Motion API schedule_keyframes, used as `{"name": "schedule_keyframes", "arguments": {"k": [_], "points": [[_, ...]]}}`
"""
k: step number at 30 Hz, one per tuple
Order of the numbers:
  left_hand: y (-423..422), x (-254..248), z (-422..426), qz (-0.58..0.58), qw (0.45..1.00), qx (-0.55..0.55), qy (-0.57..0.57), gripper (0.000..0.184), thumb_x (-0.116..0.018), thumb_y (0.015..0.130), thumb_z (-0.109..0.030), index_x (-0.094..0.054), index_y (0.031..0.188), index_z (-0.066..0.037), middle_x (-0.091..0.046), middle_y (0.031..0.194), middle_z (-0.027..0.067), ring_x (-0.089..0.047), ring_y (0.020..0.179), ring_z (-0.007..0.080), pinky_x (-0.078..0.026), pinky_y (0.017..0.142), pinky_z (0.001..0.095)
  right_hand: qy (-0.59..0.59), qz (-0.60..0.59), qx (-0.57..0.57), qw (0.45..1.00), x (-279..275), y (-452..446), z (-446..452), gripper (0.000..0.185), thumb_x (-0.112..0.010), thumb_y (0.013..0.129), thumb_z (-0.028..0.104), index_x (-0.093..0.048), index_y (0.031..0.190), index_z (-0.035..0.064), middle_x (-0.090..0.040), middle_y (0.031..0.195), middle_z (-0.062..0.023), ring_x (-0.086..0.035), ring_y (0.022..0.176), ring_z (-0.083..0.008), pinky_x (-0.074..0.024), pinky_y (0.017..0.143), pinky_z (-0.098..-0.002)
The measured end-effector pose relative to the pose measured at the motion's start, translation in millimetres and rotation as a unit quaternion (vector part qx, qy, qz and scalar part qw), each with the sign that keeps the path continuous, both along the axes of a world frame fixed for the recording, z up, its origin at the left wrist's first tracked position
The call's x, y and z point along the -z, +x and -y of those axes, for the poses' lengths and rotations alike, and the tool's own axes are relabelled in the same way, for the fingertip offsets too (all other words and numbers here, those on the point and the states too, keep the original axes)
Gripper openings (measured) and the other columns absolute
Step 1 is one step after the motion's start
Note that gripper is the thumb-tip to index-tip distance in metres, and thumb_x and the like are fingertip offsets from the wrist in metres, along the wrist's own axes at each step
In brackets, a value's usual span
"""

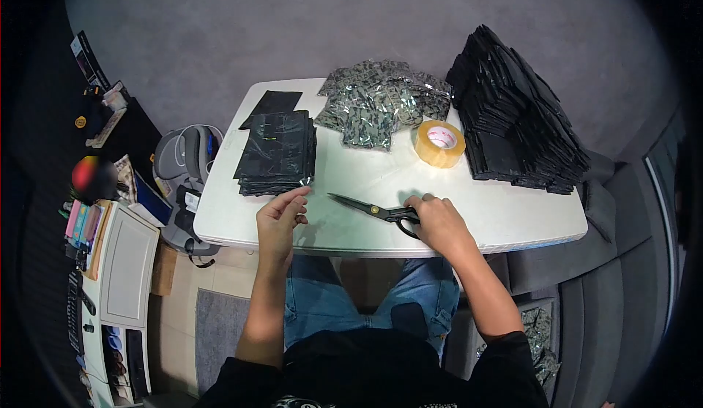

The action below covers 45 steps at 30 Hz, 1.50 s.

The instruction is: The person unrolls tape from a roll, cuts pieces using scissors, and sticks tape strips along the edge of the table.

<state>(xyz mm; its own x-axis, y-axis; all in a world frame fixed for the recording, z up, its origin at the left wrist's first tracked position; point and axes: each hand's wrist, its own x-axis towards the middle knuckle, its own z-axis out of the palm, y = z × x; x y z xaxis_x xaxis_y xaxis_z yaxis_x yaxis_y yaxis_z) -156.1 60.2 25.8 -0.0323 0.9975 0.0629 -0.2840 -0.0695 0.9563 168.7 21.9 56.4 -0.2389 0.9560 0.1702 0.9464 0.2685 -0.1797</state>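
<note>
My right hand (439, 221) grips the handles of black scissors (375, 210), which lie low over the white table near its front edge with the blades pointing left. My left hand (282, 214) is beside the front right corner of a stack of flat black pouches (274, 152). Its fingers are curled together in a pinch, and a small shiny bit shows by the fingertips, too small to name. Behind the scissors stands a roll of clear tape (439, 144). Camouflage-patterned packets in clear plastic (370, 111) are heaped at the table's back.
A tall, leaning pile of black pouches (512, 126) covers the right side of the white table (351, 241). One flat black piece (274, 104) lies behind the left stack. A grey child seat (183, 166) and white cabinet (128, 276) stand left; a grey sofa (571, 269) is right.
</note>
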Motion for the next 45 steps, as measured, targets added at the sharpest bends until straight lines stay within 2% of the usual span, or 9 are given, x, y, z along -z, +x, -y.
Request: {"name": "schedule_keyframes", "arguments": {"k": [6,12,16,19,23,27,35,41,45], "points": [[-2.1,2.0,-4.8,-0.087,0.995,-0.019,0.047,0.021,-0.073,0.104,-0.011,-0.081,0.121,-0.002,-0.077,0.103,0.0041,-0.065,0.088,0.008,-0.057,0.074,0.0253,-0.098,0.045,0.006,0.994,-16.5,-0.2,13.5,0.039,-0.08,0.083,0.013,-0.078,0.121,0.0081,-0.08,0.094,-0.0193,-0.077,0.095,-0.04,-0.0593,0.088,-0.0499],[-9.8,-1.3,-0.9,0.011,0.998,0.058,-0.005,0.024,-0.072,0.105,-0.015,-0.08,0.124,-0.002,-0.075,0.106,0.0032,-0.066,0.091,0.0092,-0.056,0.077,0.0261,-0.183,-0.215,-0.091,0.955,1.9,27.6,61.2,0.056,-0.09,0.073,0.004,-0.076,0.127,0.0108,-0.07,0.089,-0.0056,-0.068,0.08,-0.0214,-0.0561,0.079,-0.0337],[-8.4,-11.5,2.7,-0.002,0.998,0.061,-0.026,0.028,-0.068,0.106,-0.012,-0.076,0.128,0.001,-0.074,0.111,0.0065,-0.066,0.097,0.0131,-0.055,0.084,0.0315,-0.279,-0.528,-0.126,0.792,40.0,12.1,99.4,0.056,-0.087,0.086,0.001,-0.066,0.137,0.0033,-0.07,0.096,-0.0004,-0.064,0.084,-0.0082,-0.0516,0.075,-0.0257],[-4.7,-16.5,3.5,0.009,0.997,0.068,-0.019,0.03,-0.066,0.105,-0.011,-0.075,0.13,0.001,-0.075,0.113,0.0073,-0.066,0.101,0.0148,-0.055,0.088,0.0338,-0.355,-0.588,-0.125,0.716,35.6,-19.0,107.6,0.053,-0.087,0.09,0.005,-0.063,0.137,0.0,-0.068,0.097,0.0003,-0.062,0.084,-0.0066,-0.0505,0.076,-0.0235],[-0.1,-24.4,3.1,0.011,0.998,0.068,-0.016,0.03,-0.065,0.104,-0.011,-0.075,0.13,0.002,-0.075,0.116,0.008,-0.067,0.106,0.0163,-0.055,0.093,0.0363,-0.335,-0.652,-0.193,0.653,70.6,-49.8,102.8,0.054,-0.087,0.089,0.014,-0.061,0.135,0.0033,-0.062,0.095,0.0004,-0.059,0.083,-0.0076,-0.0492,0.073,-0.024],[-2.5,-24.6,2.9,0.024,0.997,0.077,-0.012,0.03,-0.065,0.105,-0.013,-0.075,0.129,0.002,-0.075,0.115,0.0081,-0.067,0.108,0.0168,-0.054,0.096,0.0377,-0.291,-0.596,-0.204,0.72,98.4,-73.0,108.0,0.052,-0.073,0.091,0.014,-0.053,0.138,0.0086,-0.06,0.097,-0.0027,-0.06,0.082,-0.0119,-0.0506,0.071,-0.0296],[5.7,-23.0,7.1,0.039,0.996,0.069,-0.036,0.034,-0.066,0.106,-0.017,-0.073,0.132,0.003,-0.074,0.119,0.0095,-0.067,0.112,0.0198,-0.055,0.1,0.0416,-0.274,-0.592,-0.163,0.741,96.1,-90.6,93.9,0.057,-0.071,0.094,0.022,-0.052,0.146,0.0082,-0.059,0.093,-0.0028,-0.057,0.076,-0.0136,-0.0489,0.068,-0.0314],[7.6,-32.2,12.8,0.07,0.993,0.085,-0.029,0.038,-0.062,0.104,-0.014,-0.068,0.136,0.006,-0.072,0.129,0.0152,-0.066,0.127,0.0307,-0.055,0.11,0.0527,-0.276,-0.59,-0.173,0.739,83.7,-94.6,69.6,0.058,-0.072,0.097,0.03,-0.053,0.147,0.008,-0.058,0.088,-0.0005,-0.054,0.076,-0.0121,-0.0469,0.071,-0.0302],[5.7,-34.8,12.9,0.082,0.991,0.101,-0.023,0.04,-0.059,0.104,-0.015,-0.066,0.136,0.008,-0.071,0.133,0.0199,-0.066,0.13,0.0339,-0.055,0.112,0.0544,-0.283,-0.589,-0.184,0.734,77.0,-97.1,62.8,0.058,-0.073,0.101,0.038,-0.054,0.146,0.0085,-0.057,0.085,0.0009,-0.053,0.076,-0.011,-0.046,0.073,-0.0295]]}}
